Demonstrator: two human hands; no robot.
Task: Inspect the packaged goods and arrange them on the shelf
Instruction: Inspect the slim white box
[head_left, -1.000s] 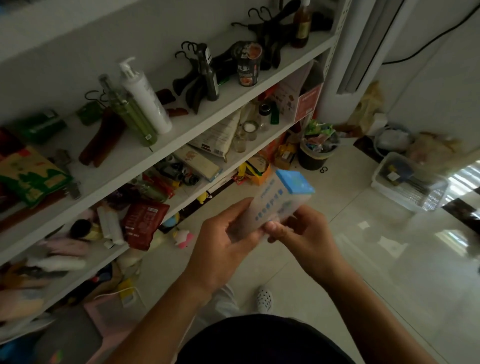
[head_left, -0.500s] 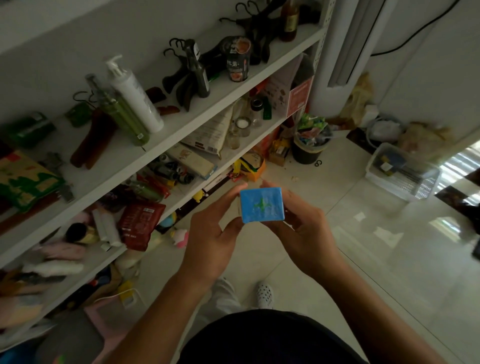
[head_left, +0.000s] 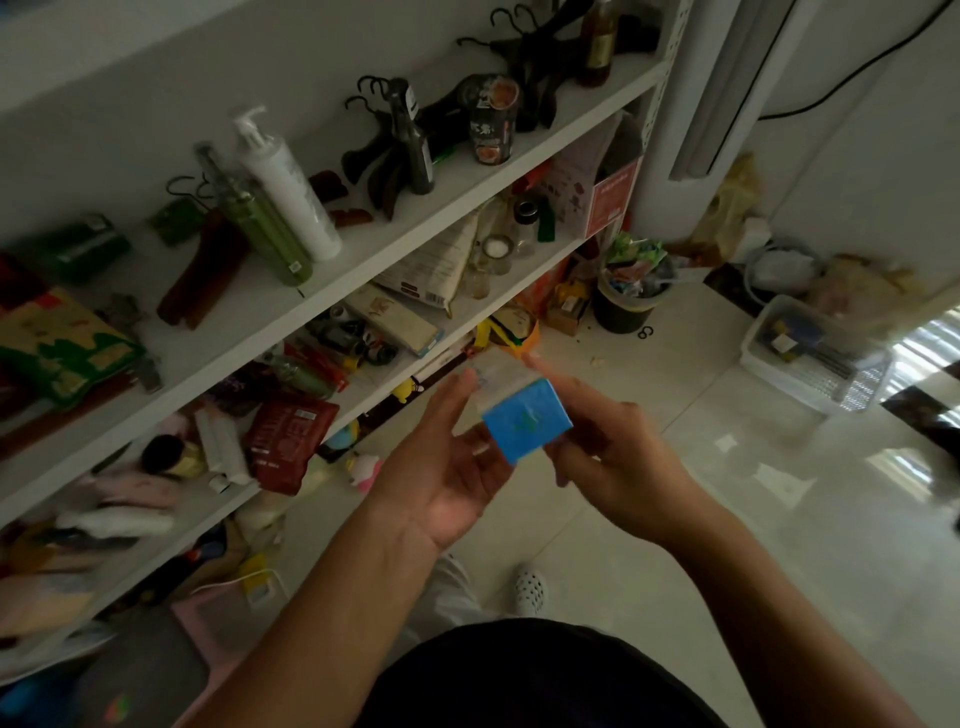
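A small box (head_left: 527, 423) with a blue end face turned up toward the camera is held between both hands in mid-air, above the pale tiled floor (head_left: 675, 519) and just right of the white shelf (head_left: 363, 260). Its paler body runs away from the camera and is blurred. The left hand (head_left: 447, 467) lies palm up with its fingers loosely spread, one straight along the box's left side; the fingers under the box are hidden. The right hand (head_left: 613, 452) grips the box's right side, fingers curled against it and the index finger stretched along the far edge. On the shelf's upper board a white pump bottle (head_left: 291, 182) stands just beside a green bottle (head_left: 260, 228). Lower and nearer lies a red packet (head_left: 288, 441). Far right on the floor are a black bin (head_left: 626, 306) stuffed with wrappers and, well apart from it, a clear plastic crate (head_left: 810, 353).
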